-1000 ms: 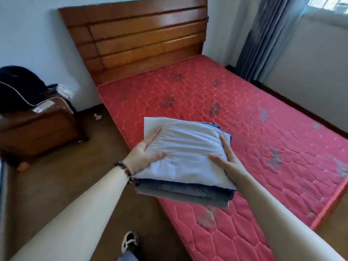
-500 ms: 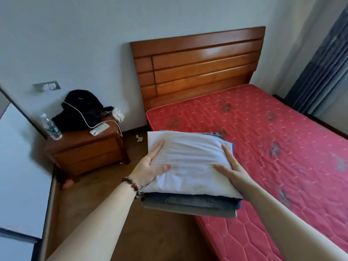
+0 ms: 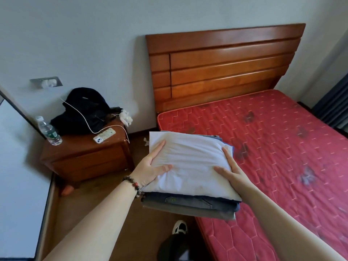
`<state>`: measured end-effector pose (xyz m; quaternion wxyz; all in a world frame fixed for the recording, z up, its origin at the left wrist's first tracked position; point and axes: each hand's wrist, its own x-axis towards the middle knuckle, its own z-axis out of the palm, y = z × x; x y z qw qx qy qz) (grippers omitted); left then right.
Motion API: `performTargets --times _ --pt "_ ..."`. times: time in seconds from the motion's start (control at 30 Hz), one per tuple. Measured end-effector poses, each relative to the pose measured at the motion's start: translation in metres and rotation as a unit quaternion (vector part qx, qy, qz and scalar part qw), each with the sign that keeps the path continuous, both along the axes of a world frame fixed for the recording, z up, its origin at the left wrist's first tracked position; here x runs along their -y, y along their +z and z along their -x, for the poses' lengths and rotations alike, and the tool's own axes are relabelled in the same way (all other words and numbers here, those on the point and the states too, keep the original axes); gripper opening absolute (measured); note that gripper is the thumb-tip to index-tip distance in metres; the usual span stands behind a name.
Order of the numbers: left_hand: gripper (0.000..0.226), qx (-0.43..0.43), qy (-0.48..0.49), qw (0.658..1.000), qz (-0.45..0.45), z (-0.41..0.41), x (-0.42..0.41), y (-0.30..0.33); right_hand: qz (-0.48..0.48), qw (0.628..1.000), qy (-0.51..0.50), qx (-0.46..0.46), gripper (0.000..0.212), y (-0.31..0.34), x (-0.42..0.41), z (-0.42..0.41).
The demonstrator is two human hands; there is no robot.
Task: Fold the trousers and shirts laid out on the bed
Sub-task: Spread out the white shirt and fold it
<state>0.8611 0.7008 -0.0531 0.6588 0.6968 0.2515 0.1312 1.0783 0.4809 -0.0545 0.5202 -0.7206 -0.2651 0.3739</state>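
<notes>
I hold a stack of folded clothes in the air beside the bed. A folded white shirt (image 3: 192,162) lies on top; folded dark blue and grey trousers (image 3: 188,203) lie beneath it. My left hand (image 3: 150,169) grips the stack's left side, thumb on the white shirt and the other fingers hidden below. My right hand (image 3: 230,171) grips the right side the same way. The stack hangs over the floor and the left edge of the red mattress (image 3: 282,147), which lies bare.
A wooden headboard (image 3: 222,66) stands against the wall. Left of the bed, a wooden nightstand (image 3: 82,159) carries a black bag (image 3: 82,110), a water bottle (image 3: 49,131), a phone (image 3: 104,135) and a white cable. A shoe (image 3: 179,227) shows on the brown floor below.
My view has swung left toward the nightstand and headboard. The stack stays gripped in both hands the same way and has come off the mattress toward the floor side.
</notes>
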Motion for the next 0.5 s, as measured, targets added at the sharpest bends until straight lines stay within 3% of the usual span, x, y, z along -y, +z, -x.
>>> performTargets --times 0.5 --pt "0.079 -0.053 0.051 0.997 -0.013 -0.173 -0.208 -0.025 0.028 0.999 0.032 -0.02 0.083 -0.026 -0.226 -0.185"
